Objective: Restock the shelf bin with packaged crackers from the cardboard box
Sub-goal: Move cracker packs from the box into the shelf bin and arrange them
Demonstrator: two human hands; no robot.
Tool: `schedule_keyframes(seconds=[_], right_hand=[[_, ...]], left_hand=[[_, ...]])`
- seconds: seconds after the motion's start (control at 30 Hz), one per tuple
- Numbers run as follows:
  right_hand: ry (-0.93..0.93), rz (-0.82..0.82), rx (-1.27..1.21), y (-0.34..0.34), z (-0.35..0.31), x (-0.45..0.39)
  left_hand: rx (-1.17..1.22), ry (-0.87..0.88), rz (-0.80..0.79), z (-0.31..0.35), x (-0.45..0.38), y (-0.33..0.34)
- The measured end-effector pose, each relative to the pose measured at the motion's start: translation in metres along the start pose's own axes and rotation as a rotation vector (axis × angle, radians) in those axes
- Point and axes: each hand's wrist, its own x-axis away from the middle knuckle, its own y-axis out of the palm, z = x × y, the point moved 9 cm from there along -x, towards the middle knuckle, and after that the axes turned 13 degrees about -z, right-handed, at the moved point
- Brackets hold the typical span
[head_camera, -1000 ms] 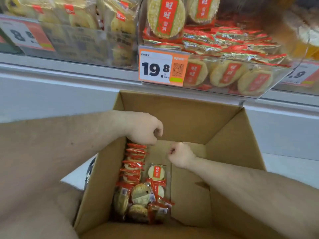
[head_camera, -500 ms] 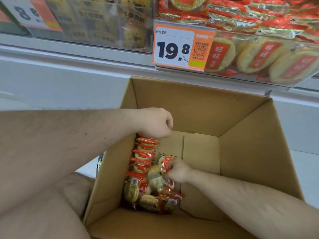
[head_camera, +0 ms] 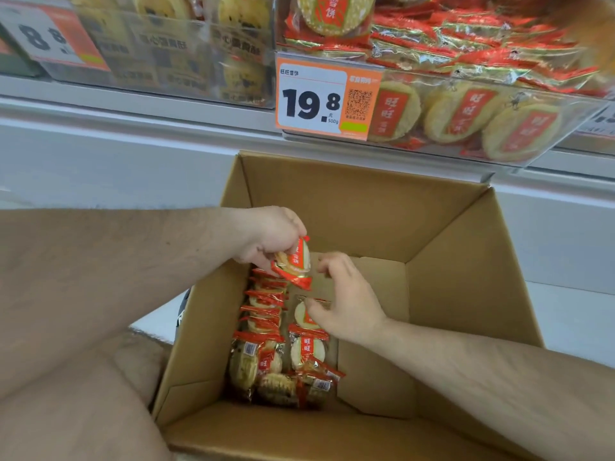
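Now your left hand (head_camera: 269, 237) pinches one cracker pack (head_camera: 294, 262) above the cardboard box (head_camera: 459, 267); your right hand (head_camera: 346, 304) is spread, reaching for another. Gather several, then lift them to the shelf bin (head_camera: 549, 134).

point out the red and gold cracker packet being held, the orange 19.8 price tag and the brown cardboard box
red and gold cracker packet (head_camera: 294, 265), head view, middle of its wrapper
orange 19.8 price tag (head_camera: 312, 101), head view, white panel with digits
brown cardboard box (head_camera: 366, 211), head view, inner far wall

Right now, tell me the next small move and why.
Probably close the right hand on the loose packet under its fingertips: that hand is open and empty, the left hand already holds a packet, and the cardboard box holds more.
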Motion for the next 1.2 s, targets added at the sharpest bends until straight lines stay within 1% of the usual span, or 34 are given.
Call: schedule_keyframes(seconds=[0.03, 0.1, 0.13, 0.17, 0.2, 0.27, 0.33, 0.37, 0.43, 0.53, 0.63, 0.7, 0.77, 0.83, 0.93, 1.03, 1.1, 1.2], right_hand=[[0.164, -0.117, -0.002, 0.021, 0.028, 0.001], [0.424, -0.458, 0.002, 0.073, 0.073, 0.013], [0.483, -0.616, 0.008, 0.095, 0.086, 0.022], [0.512, -0.74, 0.027, 0.113, 0.095, 0.031], [0.521, -0.821, 0.052, 0.124, 0.099, 0.039], [0.524, -0.907, 0.075, 0.141, 0.105, 0.049], [0.532, -0.946, 0.091, 0.155, 0.112, 0.055], [0.545, -0.938, 0.099, 0.159, 0.116, 0.056], [0.572, -0.891, 0.077, 0.159, 0.122, 0.054], [0.561, -0.803, 0.088, 0.14, 0.118, 0.045], [0.52, -0.721, 0.091, 0.105, 0.11, 0.032], [0.497, -0.627, 0.114, 0.067, 0.1, 0.023], [0.484, -0.471, 0.116, 0.02, 0.088, 0.018], [0.469, -0.276, 0.09, -0.032, 0.074, 0.019], [0.416, -0.001, -0.021, -0.099, 0.052, 0.034], [0.294, 0.215, -0.08, -0.149, 0.027, 0.057], [0.172, 0.334, -0.129, -0.17, 0.006, 0.074], [-0.115, 0.46, -0.016, -0.189, -0.047, 0.094]], left_hand=[[-0.058, 0.005, 0.018, 0.0, 0.0, -0.003], [-0.12, 0.013, 0.012, 0.0, -0.001, -0.005], [-0.132, 0.02, -0.003, -0.001, -0.001, -0.005], [-0.142, 0.025, -0.019, 0.0, -0.002, -0.003], [-0.148, 0.032, -0.031, 0.0, -0.003, -0.002], [-0.153, 0.042, -0.048, 0.0, -0.005, -0.001], [-0.149, 0.034, -0.068, -0.002, -0.007, -0.001], [-0.146, 0.028, -0.078, -0.003, -0.008, -0.001], [-0.146, 0.023, -0.091, -0.005, -0.01, -0.001], [-0.14, 0.032, -0.113, -0.003, -0.012, -0.001], [-0.111, 0.06, -0.151, 0.003, -0.008, 0.001], [-0.095, 0.09, -0.165, 0.009, -0.002, 0.0], [-0.088, 0.136, -0.166, 0.016, 0.004, -0.002], [-0.064, 0.187, -0.158, 0.025, 0.012, -0.006], [-0.025, 0.243, -0.142, 0.034, 0.021, -0.011], [-0.002, 0.305, -0.125, 0.044, 0.029, -0.013], [0.014, 0.344, -0.118, 0.05, 0.035, -0.012], [0.012, 0.401, -0.113, 0.062, 0.046, -0.007]])
